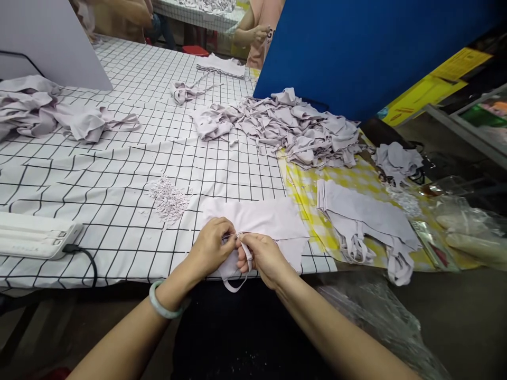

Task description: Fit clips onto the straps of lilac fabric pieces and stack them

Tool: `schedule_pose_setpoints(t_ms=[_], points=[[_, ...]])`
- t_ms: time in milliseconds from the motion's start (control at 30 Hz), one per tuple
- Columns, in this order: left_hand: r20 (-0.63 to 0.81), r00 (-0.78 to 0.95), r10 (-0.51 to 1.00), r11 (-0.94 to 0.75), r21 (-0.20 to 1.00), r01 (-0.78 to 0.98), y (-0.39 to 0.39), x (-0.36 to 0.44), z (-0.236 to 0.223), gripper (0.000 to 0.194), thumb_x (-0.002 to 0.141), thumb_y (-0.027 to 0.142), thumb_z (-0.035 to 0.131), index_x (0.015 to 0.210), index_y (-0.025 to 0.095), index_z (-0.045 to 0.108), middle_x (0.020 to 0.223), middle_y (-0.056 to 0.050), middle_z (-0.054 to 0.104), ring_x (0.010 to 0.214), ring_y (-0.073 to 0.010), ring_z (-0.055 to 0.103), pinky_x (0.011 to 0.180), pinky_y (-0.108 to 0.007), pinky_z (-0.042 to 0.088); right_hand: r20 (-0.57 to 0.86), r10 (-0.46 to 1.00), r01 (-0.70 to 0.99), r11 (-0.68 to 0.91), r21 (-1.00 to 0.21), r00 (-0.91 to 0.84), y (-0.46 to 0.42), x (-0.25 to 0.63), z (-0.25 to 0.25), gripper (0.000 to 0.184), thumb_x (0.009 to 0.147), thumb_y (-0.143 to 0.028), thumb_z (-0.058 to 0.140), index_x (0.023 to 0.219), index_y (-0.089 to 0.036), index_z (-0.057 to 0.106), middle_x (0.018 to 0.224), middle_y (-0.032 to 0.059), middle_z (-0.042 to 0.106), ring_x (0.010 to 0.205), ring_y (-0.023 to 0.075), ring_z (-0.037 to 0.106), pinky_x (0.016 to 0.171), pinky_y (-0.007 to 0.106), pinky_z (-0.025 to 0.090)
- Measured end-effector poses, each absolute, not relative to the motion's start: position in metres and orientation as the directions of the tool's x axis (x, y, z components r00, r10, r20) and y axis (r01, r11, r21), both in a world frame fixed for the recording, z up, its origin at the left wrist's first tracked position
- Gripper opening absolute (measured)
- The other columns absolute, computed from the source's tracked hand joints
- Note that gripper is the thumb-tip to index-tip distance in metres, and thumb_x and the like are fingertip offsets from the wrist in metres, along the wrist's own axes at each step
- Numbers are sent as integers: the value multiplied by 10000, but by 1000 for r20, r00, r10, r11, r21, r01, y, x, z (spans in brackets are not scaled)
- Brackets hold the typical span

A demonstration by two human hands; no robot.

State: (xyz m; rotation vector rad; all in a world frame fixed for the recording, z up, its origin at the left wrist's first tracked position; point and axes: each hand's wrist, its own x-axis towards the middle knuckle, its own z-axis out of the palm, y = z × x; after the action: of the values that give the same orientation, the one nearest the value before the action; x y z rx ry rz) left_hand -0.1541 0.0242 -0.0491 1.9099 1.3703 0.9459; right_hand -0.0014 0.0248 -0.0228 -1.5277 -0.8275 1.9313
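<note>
At 6 o'clock | left hand (212, 243), right hand (264, 254): fingers curled, nearly meeting, both pinching one pale garment (259, 214) there | 9 o'clock: one scrap heap (168, 201) | 1 o'clock: one garment pile (293, 126)

Place: garment workshop | fabric heap (293, 129) | stacked garments (366, 214) | co-worker (262, 31) beyond cloth-covered worktable (241, 171)
</note>
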Motion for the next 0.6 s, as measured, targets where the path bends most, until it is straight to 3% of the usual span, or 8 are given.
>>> schedule_pose_setpoints(t_ms=[600], points=[[205, 234, 950, -301, 794, 528, 24, -156, -47, 139, 850, 99, 526, 745, 190, 544, 820, -28, 621, 809, -181, 560, 771, -345, 450, -651, 722, 35, -663, -748, -236, 31, 3, -23, 160, 759, -278, 543, 685, -153, 612, 488, -29, 563, 380, 99, 551, 367, 189, 463]])
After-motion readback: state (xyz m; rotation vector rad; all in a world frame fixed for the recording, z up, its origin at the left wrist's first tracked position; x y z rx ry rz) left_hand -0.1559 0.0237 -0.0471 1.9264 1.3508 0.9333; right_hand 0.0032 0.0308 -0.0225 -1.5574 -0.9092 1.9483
